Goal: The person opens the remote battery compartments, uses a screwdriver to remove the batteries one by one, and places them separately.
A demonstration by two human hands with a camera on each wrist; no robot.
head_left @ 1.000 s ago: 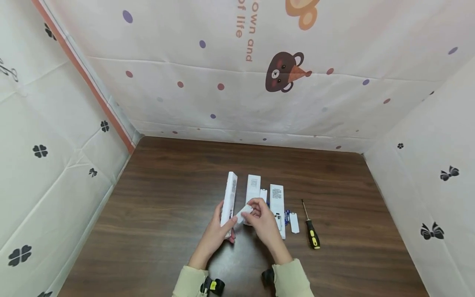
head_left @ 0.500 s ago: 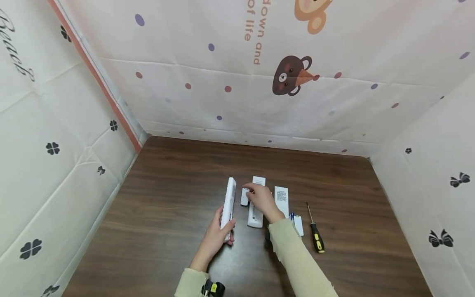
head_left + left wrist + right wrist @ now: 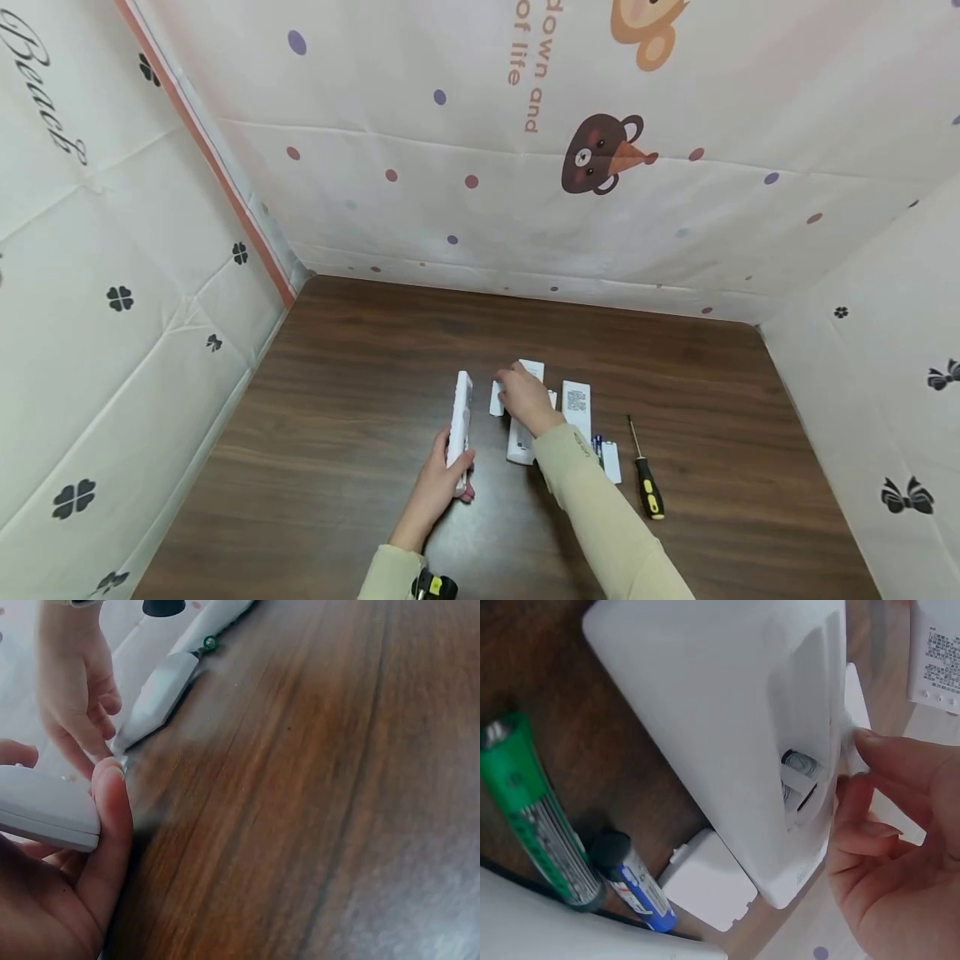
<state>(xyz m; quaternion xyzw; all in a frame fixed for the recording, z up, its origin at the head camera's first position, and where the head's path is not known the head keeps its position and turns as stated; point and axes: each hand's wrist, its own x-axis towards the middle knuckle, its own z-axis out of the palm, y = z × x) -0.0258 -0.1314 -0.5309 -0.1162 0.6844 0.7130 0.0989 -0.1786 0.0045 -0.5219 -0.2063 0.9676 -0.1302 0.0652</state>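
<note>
My left hand (image 3: 438, 475) grips a white remote control (image 3: 460, 425) near its lower end, the remote standing tilted on its edge, thumb along its side. My right hand (image 3: 528, 400) reaches over the middle remote (image 3: 520, 446), which lies on the table. Left of that remote is a small white battery cover (image 3: 496, 400); in the right wrist view my thumb and forefinger pinch the cover (image 3: 855, 720) at its edge. Inside the open compartment of the middle remote, a battery (image 3: 802, 763) shows. The palm of my right hand is hidden in the head view.
Another white remote (image 3: 576, 404) lies to the right, with a loose battery cover (image 3: 611, 461) beside it. A green battery (image 3: 540, 817) and a blue battery (image 3: 637, 889) lie between remotes. Farther right is a black-and-yellow screwdriver (image 3: 649, 487). Patterned cloth walls (image 3: 465, 208) surround the wooden table (image 3: 360, 375).
My right hand has carried the battery cover from beside the held remote to the table left of the middle remote. The left hand keeps holding its remote, now slightly lower in view.
</note>
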